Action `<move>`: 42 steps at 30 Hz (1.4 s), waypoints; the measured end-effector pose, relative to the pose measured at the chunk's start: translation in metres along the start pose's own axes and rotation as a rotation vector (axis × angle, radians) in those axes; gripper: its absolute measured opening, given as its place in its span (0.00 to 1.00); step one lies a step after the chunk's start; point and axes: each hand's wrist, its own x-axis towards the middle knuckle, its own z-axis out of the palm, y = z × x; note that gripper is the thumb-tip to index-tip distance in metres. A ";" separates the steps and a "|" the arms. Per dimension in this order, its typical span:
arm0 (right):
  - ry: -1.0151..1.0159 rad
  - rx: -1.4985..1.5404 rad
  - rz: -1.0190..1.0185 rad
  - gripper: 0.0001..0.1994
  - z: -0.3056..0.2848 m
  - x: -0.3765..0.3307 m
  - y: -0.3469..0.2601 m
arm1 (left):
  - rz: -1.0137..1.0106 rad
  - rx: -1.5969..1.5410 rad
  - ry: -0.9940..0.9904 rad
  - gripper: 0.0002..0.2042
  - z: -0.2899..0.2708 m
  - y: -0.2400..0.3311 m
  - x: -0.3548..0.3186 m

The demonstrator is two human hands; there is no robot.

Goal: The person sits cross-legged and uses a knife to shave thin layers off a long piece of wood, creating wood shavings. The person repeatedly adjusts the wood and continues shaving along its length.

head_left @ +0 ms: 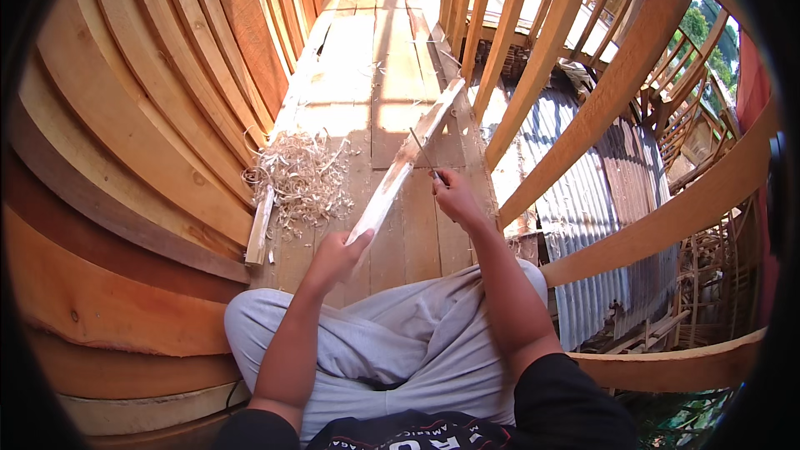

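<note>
My left hand (340, 254) is wrapped round the near end of a long, pale wooden strip (390, 187). The strip slants away from me to the right, its far end close to the slatted railing. Partway along, its surface turns from white to brownish and rough. In my right hand (457, 197) is a knife (419, 142) with a slim, dark blade pointing up and to the left. That blade crosses over the strip's right edge; I cannot tell whether it touches the wood. My fingers hide most of the handle.
A heap of curled wood shavings (304, 177) lies left on the plank floor (406, 242), beside a short wooden piece (260, 227). Wooden boards (150, 117) line the left side. A slatted railing (575, 133) runs along the right, with corrugated metal sheets (575, 225) beyond it.
</note>
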 end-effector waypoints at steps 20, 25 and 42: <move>-0.048 -0.090 -0.171 0.13 -0.006 -0.003 -0.026 | -0.194 -0.743 -0.407 0.22 -0.012 -0.002 0.038; -0.016 -0.153 -0.101 0.13 -0.002 0.007 -0.015 | -0.137 -0.900 -0.375 0.22 -0.014 0.016 0.037; -0.297 -0.332 -0.153 0.10 0.009 -0.001 -0.025 | -0.268 -0.445 -0.441 0.25 -0.013 -0.003 0.049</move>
